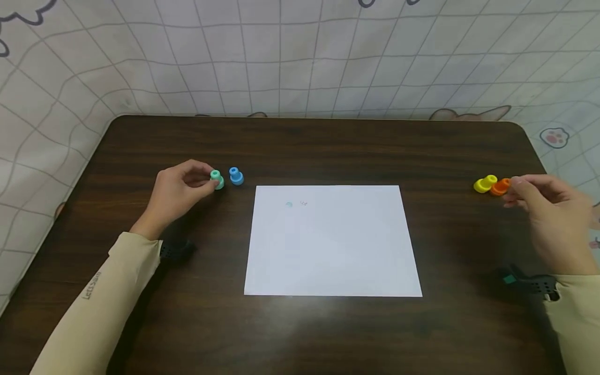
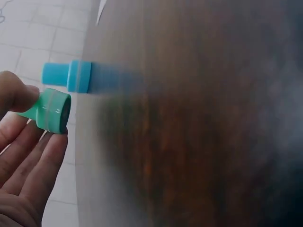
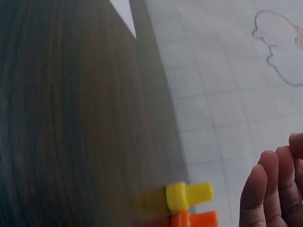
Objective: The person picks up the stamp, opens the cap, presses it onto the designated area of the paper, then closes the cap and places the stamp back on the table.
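My left hand (image 1: 206, 179) pinches a green stamp (image 1: 216, 178) by its handle, left of the white paper (image 1: 330, 245). In the left wrist view my thumb (image 2: 16, 94) lies on the green stamp's (image 2: 53, 111) handle and my fingers (image 2: 42, 156) curl under it. A blue stamp (image 1: 236, 176) (image 2: 71, 75) stands on the table just right of it. At the right, a yellow stamp (image 1: 485, 184) (image 3: 188, 196) and an orange stamp (image 1: 500, 186) (image 3: 194, 220) lie side by side. My right hand (image 1: 513, 192) hovers beside the orange one, its fingers (image 3: 258, 194) loosely bent and holding nothing.
A dark wooden table (image 1: 328, 151) carries everything, and the paper bears a faint blue mark (image 1: 288, 204) and a small reddish mark (image 1: 303, 203) near its top left. A white gridded cloth (image 1: 281, 57) hangs behind and around the table.
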A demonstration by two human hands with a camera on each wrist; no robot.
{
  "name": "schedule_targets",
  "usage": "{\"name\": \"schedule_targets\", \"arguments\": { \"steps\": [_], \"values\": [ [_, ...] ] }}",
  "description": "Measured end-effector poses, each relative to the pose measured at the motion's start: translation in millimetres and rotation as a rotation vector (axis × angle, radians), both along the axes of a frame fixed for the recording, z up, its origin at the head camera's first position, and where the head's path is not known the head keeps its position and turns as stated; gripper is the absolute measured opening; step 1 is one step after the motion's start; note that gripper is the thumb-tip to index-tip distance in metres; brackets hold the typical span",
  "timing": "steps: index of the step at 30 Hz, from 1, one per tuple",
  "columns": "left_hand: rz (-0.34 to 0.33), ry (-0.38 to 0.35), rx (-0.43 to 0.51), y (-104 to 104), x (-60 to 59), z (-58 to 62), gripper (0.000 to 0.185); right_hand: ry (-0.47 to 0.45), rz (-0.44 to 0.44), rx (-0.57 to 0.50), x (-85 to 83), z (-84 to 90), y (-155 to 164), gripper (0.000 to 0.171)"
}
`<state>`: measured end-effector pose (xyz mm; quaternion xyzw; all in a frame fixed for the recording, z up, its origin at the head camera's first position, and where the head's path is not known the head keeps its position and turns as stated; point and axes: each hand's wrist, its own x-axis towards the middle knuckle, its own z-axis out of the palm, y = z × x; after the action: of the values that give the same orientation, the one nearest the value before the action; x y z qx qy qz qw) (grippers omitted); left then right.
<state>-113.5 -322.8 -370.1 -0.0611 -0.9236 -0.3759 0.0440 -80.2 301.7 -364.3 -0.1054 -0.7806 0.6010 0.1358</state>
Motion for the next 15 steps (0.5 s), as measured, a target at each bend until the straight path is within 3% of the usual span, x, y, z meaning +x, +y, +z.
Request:
{"name": "schedule_targets", "arguments": {
  "steps": [5, 11, 15],
  "values": [
    [0.007, -0.055, -0.058, -2, -4.1, 2.8, 0.024, 0.016, -0.059, -0.032, 0.1, -6.0, 5, 0.011],
    [0.012, -0.084, -0.121, -12, -1.0, 3.4, 0.027, -0.064, -0.139, 0.202, -6.2, -10.2, 4, 0.016],
    [0.019, -0.091, -0.118, -18, 2.4, 4.2, 0.027, -0.072, -0.161, 0.248, -13.0, -12.4, 2, 0.02]
  ]
}}
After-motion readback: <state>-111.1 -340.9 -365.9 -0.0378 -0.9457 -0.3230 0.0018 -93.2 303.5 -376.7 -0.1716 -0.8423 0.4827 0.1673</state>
